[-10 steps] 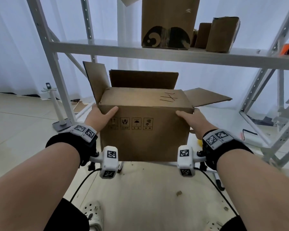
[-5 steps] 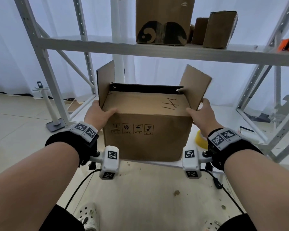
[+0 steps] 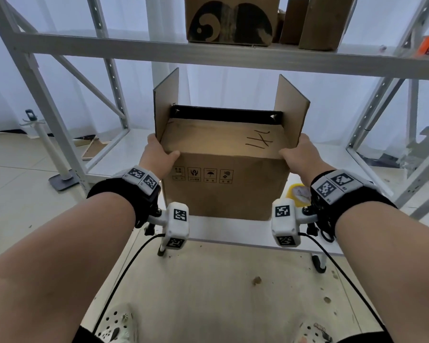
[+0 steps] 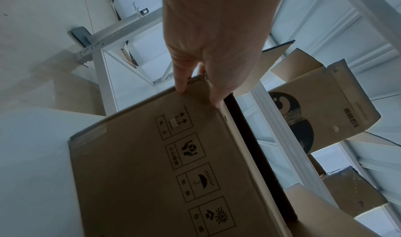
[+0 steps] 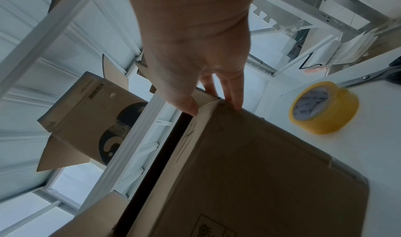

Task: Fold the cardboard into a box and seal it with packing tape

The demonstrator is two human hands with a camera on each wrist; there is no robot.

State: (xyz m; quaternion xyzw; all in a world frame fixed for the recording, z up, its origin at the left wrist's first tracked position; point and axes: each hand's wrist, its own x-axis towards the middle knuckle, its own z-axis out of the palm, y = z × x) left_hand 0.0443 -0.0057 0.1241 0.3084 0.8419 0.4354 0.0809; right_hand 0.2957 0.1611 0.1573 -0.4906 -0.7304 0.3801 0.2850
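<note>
A brown cardboard box (image 3: 223,184) stands on a white table (image 3: 233,231). Its near long flap lies flat on top, with a dark gap behind it. The left side flap (image 3: 166,105) and right side flap (image 3: 291,107) stand upright. My left hand (image 3: 156,154) is at the top left corner, thumb on the flat flap, fingers outside the side flap. My right hand (image 3: 300,154) mirrors it at the top right corner. The wrist views show the left hand (image 4: 197,93) and right hand (image 5: 217,107) with fairly straight fingers against the box (image 4: 152,172) corners. A yellow tape roll (image 5: 323,107) lies right of the box.
Scissors (image 5: 379,72) lie beyond the tape roll on the table. A metal rack shelf (image 3: 233,53) runs just above the box flaps and carries other cardboard boxes (image 3: 228,18). A white stand (image 3: 47,144) is on the floor at left.
Both side flaps swung up from splayed outward to upright. The far flap, upright a second ago, has dropped out of sight. My hands slid from the front corners to the flap bases.
</note>
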